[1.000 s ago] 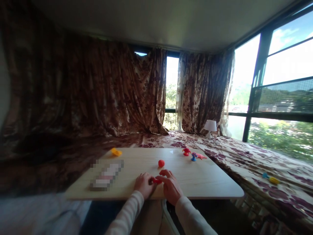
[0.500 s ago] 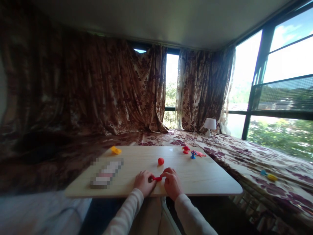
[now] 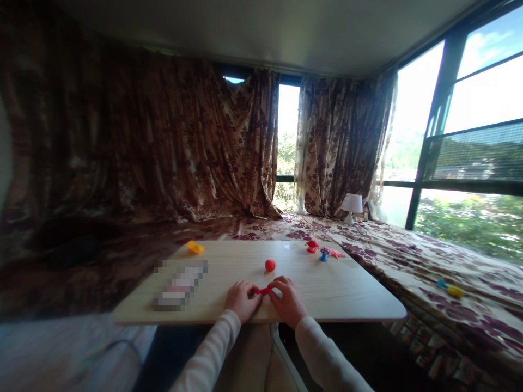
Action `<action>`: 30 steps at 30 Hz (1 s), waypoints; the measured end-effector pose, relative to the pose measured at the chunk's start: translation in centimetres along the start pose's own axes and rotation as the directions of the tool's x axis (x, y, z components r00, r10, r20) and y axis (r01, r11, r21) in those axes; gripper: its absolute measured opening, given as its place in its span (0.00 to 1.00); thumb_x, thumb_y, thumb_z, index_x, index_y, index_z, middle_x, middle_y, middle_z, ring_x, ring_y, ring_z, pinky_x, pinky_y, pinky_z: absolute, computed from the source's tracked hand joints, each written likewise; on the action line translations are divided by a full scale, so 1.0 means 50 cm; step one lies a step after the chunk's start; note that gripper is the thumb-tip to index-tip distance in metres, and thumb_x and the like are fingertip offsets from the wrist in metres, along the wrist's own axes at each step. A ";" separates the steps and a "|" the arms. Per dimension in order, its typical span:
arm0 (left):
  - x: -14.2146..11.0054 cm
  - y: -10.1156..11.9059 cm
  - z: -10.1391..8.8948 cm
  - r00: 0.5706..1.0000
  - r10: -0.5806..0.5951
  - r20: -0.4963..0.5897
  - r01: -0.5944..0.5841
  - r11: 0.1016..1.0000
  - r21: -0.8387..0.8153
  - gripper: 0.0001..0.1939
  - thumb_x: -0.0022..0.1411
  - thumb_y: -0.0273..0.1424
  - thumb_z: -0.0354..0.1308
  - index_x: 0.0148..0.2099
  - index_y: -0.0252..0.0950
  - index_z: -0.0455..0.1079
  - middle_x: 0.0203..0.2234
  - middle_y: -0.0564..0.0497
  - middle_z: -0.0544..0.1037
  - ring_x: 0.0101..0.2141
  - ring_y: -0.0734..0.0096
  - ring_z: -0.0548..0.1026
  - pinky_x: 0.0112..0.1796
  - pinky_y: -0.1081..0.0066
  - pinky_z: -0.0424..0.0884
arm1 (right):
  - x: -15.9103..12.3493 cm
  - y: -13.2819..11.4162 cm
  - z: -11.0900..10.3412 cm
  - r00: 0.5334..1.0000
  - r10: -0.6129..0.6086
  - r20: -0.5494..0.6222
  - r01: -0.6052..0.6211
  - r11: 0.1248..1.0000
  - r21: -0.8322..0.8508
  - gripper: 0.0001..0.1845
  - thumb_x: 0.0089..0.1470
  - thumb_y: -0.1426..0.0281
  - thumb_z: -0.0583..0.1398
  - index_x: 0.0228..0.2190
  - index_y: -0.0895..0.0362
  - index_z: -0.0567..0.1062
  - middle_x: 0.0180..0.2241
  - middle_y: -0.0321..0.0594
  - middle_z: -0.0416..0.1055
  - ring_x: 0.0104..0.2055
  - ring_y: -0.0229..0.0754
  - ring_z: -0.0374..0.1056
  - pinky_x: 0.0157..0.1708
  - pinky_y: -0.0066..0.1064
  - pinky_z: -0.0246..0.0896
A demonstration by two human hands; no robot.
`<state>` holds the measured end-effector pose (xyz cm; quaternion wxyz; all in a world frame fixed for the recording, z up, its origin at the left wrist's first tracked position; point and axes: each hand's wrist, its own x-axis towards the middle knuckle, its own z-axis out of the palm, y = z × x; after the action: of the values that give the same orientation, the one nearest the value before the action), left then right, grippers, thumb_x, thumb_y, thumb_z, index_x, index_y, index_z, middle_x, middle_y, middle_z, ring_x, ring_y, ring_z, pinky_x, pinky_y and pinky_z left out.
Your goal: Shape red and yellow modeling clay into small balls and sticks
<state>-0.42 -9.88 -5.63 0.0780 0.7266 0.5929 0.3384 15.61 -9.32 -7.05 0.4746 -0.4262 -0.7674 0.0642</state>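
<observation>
Between my two hands, near the front of the table, is a small red roll [image 3: 263, 291] that looks like modelling clay. My left hand [image 3: 242, 300] pinches its left end between thumb and fingers. The right end is in the fingers of my right hand [image 3: 288, 298], thumb below and index finger above. The roll slants slightly, its right end higher. Just beyond the hands a red-orange ball [image 3: 270, 265] rests on the pale wooden table [image 3: 339, 296].
At the back right of the table are a red figure [image 3: 312, 246], a blue figure [image 3: 324, 254] and a flat pink-red piece [image 3: 337, 253]. A yellow piece [image 3: 195, 247] lies at the back left, near a blurred-out flat item [image 3: 181, 286]. A lamp [image 3: 352, 204] stands on the bed.
The red roll has gone from nearly level to slanting, and it looks thinner. My right fingers have closed on its right end. The whole view has shifted slightly.
</observation>
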 end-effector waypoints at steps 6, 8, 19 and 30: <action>-0.001 -0.002 -0.001 0.999 0.024 0.025 -0.024 0.999 0.022 0.08 0.51 0.36 0.58 0.32 0.39 0.75 0.28 0.51 0.75 0.35 0.67 0.70 0.38 0.70 0.63 | 0.000 -0.002 0.003 1.000 0.012 -0.007 -0.012 0.996 0.084 0.08 0.51 0.73 0.56 0.32 0.55 0.75 0.29 0.38 0.72 0.33 0.40 0.66 0.36 0.31 0.62; -0.001 -0.002 -0.002 0.999 0.025 0.033 -0.026 0.999 0.032 0.09 0.51 0.37 0.58 0.32 0.39 0.75 0.28 0.51 0.75 0.35 0.67 0.70 0.38 0.70 0.63 | 0.000 -0.003 0.003 1.000 0.016 -0.003 -0.016 0.996 0.085 0.09 0.51 0.72 0.56 0.32 0.55 0.76 0.28 0.38 0.72 0.33 0.40 0.66 0.35 0.30 0.62; -0.001 0.000 -0.003 1.000 0.027 0.013 -0.027 1.000 -0.001 0.09 0.51 0.36 0.58 0.34 0.39 0.75 0.29 0.50 0.76 0.35 0.67 0.71 0.39 0.69 0.64 | 0.006 0.000 0.004 1.000 0.007 -0.006 -0.006 0.991 0.131 0.09 0.52 0.71 0.56 0.32 0.55 0.77 0.32 0.40 0.72 0.37 0.41 0.67 0.37 0.32 0.63; -0.001 -0.003 -0.006 1.000 0.014 0.019 -0.014 1.000 -0.013 0.07 0.51 0.33 0.57 0.32 0.39 0.75 0.28 0.52 0.76 0.35 0.68 0.71 0.39 0.72 0.64 | 0.023 -0.030 0.027 0.999 -0.027 -0.039 0.034 0.978 0.204 0.08 0.50 0.72 0.57 0.31 0.55 0.77 0.31 0.39 0.71 0.36 0.41 0.66 0.34 0.31 0.64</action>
<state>-0.71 -9.96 -5.49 0.0862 0.7334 0.5847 0.3357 13.48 -9.04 -6.25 0.5308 -0.3643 -0.7545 0.1276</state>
